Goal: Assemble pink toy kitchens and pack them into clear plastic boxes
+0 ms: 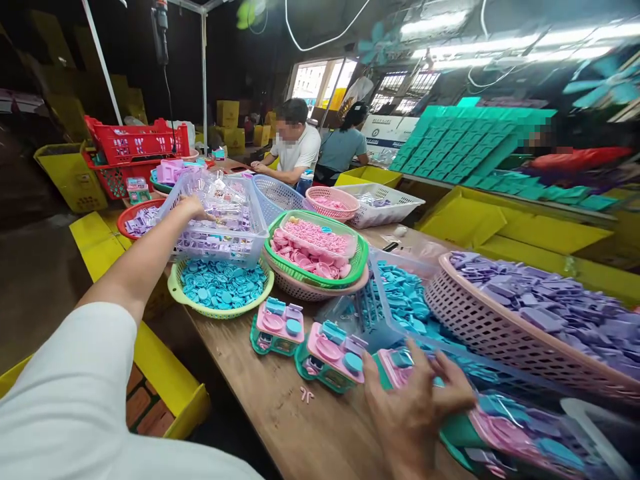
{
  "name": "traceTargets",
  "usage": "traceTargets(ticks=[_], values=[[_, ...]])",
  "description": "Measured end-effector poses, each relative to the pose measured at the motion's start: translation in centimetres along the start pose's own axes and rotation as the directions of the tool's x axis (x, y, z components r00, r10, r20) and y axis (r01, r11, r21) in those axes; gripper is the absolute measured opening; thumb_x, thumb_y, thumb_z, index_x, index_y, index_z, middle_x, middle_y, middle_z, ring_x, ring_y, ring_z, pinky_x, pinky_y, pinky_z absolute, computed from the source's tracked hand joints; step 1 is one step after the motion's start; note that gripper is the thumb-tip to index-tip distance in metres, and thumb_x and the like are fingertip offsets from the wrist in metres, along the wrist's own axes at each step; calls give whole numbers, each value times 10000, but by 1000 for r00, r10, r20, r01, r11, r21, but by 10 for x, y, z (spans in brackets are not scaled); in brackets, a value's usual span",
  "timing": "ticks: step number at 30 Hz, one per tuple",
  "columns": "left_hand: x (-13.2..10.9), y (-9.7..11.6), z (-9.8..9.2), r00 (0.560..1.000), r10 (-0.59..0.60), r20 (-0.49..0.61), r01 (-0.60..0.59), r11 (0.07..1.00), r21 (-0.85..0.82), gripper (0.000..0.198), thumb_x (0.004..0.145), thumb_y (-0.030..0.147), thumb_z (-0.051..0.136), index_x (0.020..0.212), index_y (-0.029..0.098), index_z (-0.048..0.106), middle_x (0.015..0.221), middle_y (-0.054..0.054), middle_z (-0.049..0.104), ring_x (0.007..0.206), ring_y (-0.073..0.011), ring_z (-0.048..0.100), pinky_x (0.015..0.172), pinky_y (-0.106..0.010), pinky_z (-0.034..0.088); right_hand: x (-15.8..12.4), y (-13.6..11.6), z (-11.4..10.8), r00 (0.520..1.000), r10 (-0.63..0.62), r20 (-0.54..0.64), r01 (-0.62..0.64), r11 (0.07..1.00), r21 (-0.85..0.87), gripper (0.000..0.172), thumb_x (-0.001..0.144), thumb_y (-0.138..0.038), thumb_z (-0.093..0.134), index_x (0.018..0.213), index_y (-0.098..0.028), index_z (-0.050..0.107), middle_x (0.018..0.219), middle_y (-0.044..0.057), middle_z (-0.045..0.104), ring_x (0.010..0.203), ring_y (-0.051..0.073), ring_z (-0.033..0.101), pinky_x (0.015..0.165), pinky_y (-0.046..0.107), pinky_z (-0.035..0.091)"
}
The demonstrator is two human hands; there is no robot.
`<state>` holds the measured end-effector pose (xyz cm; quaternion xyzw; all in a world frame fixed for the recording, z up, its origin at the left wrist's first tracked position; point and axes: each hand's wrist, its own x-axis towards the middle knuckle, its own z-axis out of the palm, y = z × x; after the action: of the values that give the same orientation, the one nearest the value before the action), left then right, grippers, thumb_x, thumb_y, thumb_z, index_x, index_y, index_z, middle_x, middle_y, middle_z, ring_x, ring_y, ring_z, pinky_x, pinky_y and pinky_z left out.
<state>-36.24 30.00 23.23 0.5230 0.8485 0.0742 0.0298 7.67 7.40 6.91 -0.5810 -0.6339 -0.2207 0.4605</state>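
My left hand (194, 208) reaches into a clear plastic bin (257, 233) of purple parts and clear bags; its fingers are partly hidden there. My right hand (413, 397) is over a row of toy sets, fingers spread and bent around a blurred pink and teal set (393, 367); whether it grips the set is unclear. To its left stand two more pink, blue and teal toy sets, one (333, 353) close to my fingers and one (277, 325) farther off. Another toy set (520, 427), blurred, lies at the lower right. Small pink pieces (307, 395) lie on the wooden table (265, 400).
Around the bin are a yellow basket (175, 283) of blue parts, a green basket (363, 257) of pink parts and a pink basket (475, 307) of purple parts. Yellow boxes (170, 373) stand beside the table. Two people (300, 150) sit at the far end.
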Motion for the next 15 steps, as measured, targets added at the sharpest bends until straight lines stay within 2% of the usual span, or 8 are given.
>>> traceTargets(ticks=[2, 4, 6, 8, 10, 12, 13, 15], values=[[-1, 1, -1, 1000, -12, 28, 11, 999, 30, 1280, 621, 585, 881, 1564, 10, 234, 1639, -323, 119, 1498, -489, 241, 1214, -524, 282, 49, -36, 16, 989, -140, 35, 134, 981, 143, 441, 911, -384, 628, 1316, -215, 585, 1296, 185, 450, 1218, 386, 496, 1043, 633, 436], [-1, 0, 0, 998, 55, 16, -56, 997, 51, 1273, 622, 534, 899, 1564, 7, 224, 1643, -310, 127, 1525, -458, 184, 1231, -499, 253, 101, -79, 47, 958, -271, 89, 232, 921, 313, 347, 917, -348, 609, 1247, -243, 620, 1256, 144, 495, 1226, 356, 503, 1087, 620, 403], [-1, -1, 1, 995, 92, 24, -93, 994, 63, 1270, 607, 489, 919, 1549, -19, 235, 1615, -329, 201, 1520, -442, 207, 1229, -490, 255, 148, -125, 89, 909, -391, 147, 287, 841, 458, 312, 904, -295, 600, 1207, -231, 639, 1259, 140, 522, 1234, 335, 497, 1091, 562, 422], [0, -2, 4, 994, 112, 21, -113, 991, 69, 1267, 583, 478, 934, 1525, -40, 263, 1575, -351, 270, 1500, -445, 243, 1214, -497, 271, 185, -172, 135, 859, -441, 262, 264, 818, 510, 380, 868, -245, 622, 1245, -193, 624, 1331, 152, 520, 1292, 342, 452, 1112, 544, 406], [1, -3, 6, 992, 130, 8, -130, 989, 75, 1278, 552, 514, 939, 1507, -37, 292, 1548, -360, 304, 1483, -462, 262, 1193, -514, 295, 212, -214, 177, 805, -433, 405, 213, 849, 484, 542, 838, -181, 636, 1371, -148, 546, 1464, 171, 458, 1373, 354, 383, 1112, 537, 396], [2, -4, 7, 990, 139, -4, -138, 988, 72, 1296, 515, 577, 936, 1494, -14, 327, 1531, -354, 324, 1461, -474, 293, 1168, -522, 326, 228, -248, 208, 734, -437, 519, 195, 869, 455, 702, 833, -128, 632, 1499, -124, 411, 1552, 181, 384, 1414, 349, 338, 1105, 517, 389], [2, -4, 7, 990, 141, -8, -140, 988, 70, 1304, 494, 616, 929, 1485, 0, 348, 1526, -348, 331, 1449, -479, 307, 1154, -526, 343, 233, -261, 219, 705, -441, 556, 193, 873, 447, 729, 838, -109, 623, 1524, -122, 373, 1548, 185, 397, 1403, 341, 355, 1094, 507, 389], [2, -5, 6, 989, 145, -27, -143, 988, 64, 1313, 462, 702, 897, 1465, 28, 385, 1517, -337, 340, 1432, -493, 319, 1128, -540, 368, 239, -278, 233, 673, -442, 593, 188, 877, 442, 616, 885, -105, 577, 1484, -119, 430, 1458, 181, 503, 1334, 315, 431, 1075, 491, 386]])
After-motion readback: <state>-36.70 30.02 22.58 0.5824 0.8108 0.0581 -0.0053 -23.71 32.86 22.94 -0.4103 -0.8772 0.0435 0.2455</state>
